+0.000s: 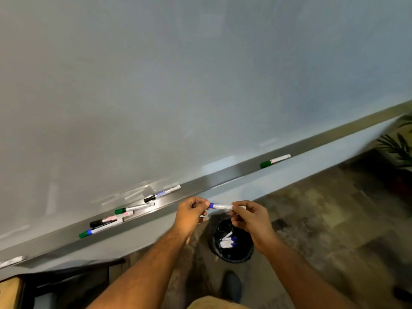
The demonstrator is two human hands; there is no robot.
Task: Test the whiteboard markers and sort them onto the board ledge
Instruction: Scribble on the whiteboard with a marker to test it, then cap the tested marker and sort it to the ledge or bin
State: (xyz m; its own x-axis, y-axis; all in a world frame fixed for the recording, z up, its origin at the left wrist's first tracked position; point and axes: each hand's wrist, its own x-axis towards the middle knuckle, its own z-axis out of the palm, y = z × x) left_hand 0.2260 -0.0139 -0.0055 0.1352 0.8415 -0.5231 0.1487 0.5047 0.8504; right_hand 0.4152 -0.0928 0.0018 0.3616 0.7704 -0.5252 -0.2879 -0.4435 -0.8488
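I hold a white marker with a blue cap (220, 206) level in front of me, below the ledge. My left hand (191, 211) pinches its blue cap end; my right hand (249, 216) grips the white barrel end. The grey board ledge (200, 185) runs up to the right under the whiteboard (178, 85). On its left part lie several markers: a black-capped one (162, 194), a green-capped one (133, 208), another black-capped one (104, 222) and a green-and-blue one (95, 230). A lone green-capped marker (275, 161) lies farther right.
A black waste bin (231, 241) stands on the floor under my hands, with several blue-capped markers inside. Potted plant leaves (396, 148) show at the right edge. A white object (11, 261) lies at the ledge's far left. My shoe (231, 286) is below the bin.
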